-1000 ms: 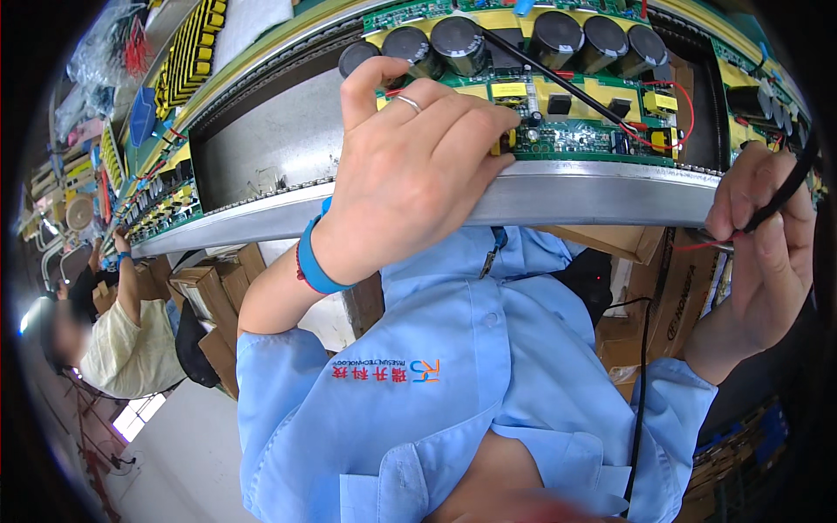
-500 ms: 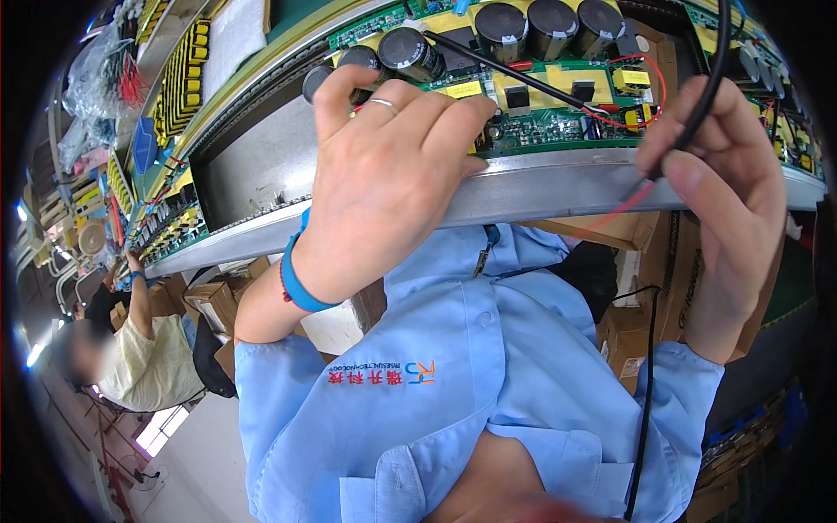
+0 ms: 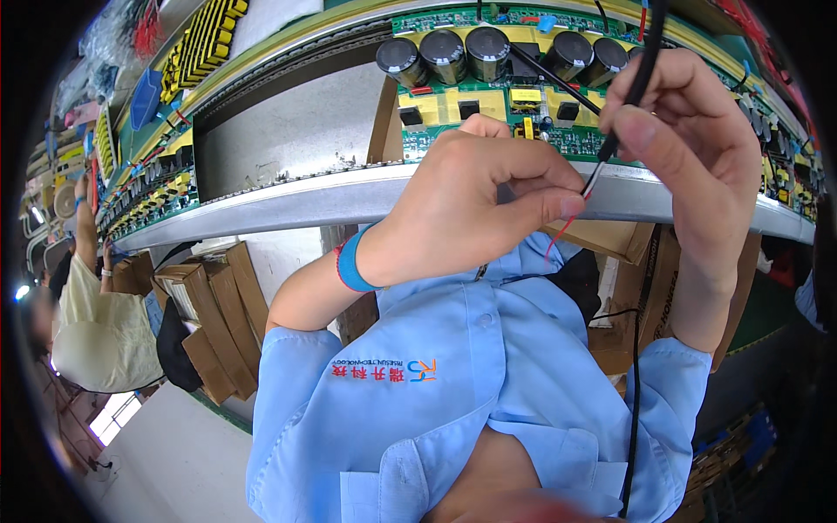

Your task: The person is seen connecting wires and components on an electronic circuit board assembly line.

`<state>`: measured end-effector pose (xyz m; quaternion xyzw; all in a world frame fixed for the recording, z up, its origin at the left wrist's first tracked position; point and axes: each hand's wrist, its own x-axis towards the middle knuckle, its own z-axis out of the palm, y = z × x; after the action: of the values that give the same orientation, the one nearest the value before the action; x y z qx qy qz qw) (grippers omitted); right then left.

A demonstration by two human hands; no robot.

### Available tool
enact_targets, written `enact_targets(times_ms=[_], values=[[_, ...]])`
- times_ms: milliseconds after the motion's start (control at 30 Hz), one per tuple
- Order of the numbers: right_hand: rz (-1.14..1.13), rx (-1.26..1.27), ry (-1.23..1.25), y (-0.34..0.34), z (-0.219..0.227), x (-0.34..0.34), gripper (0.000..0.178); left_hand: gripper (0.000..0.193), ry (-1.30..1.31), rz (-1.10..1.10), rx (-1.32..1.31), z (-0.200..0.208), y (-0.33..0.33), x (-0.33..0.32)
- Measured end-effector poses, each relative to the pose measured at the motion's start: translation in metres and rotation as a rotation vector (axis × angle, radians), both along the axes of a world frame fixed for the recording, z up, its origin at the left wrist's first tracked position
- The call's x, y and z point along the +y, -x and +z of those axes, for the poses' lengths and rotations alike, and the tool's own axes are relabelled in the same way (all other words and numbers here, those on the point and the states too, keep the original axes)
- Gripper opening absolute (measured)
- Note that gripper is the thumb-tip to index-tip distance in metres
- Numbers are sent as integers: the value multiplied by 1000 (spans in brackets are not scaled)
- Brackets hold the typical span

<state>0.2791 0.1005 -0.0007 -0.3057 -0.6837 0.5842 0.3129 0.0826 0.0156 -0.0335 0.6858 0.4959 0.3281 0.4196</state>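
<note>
A thick black cable (image 3: 646,68) hangs down from the top right, pinched between the thumb and fingers of my right hand (image 3: 697,144). Thin inner wires come out of its lower end, one of them a red wire (image 3: 561,234). My left hand (image 3: 479,196) is closed, with thumb and forefinger gripping these wires just below the black sheath. Both hands are over the metal front rail (image 3: 305,201). Behind them lies a green circuit board (image 3: 417,144) with yellow parts and large black capacitors (image 3: 443,54). Another black cable end (image 3: 558,80) lies across the board.
More boards line the bench at left (image 3: 157,205) and right. Yellow-and-black components (image 3: 205,48) stand in a row at the far left. Cardboard boxes (image 3: 209,318) are below the rail. A co-worker in a pale top (image 3: 100,340) is at the left.
My left hand has left the board and moved right and down to the wires. My right hand has shifted slightly left and up with the cable. The board appears farther right.
</note>
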Motion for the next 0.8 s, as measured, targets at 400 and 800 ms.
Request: enact_targets(times_ms=[400, 800], values=[[113, -157, -284, 45, 0, -23, 49, 16, 31, 360, -603, -1, 27, -19], [44, -347, -1086, 23, -34, -55, 38, 37, -921, 246, 318, -31, 30, -42]])
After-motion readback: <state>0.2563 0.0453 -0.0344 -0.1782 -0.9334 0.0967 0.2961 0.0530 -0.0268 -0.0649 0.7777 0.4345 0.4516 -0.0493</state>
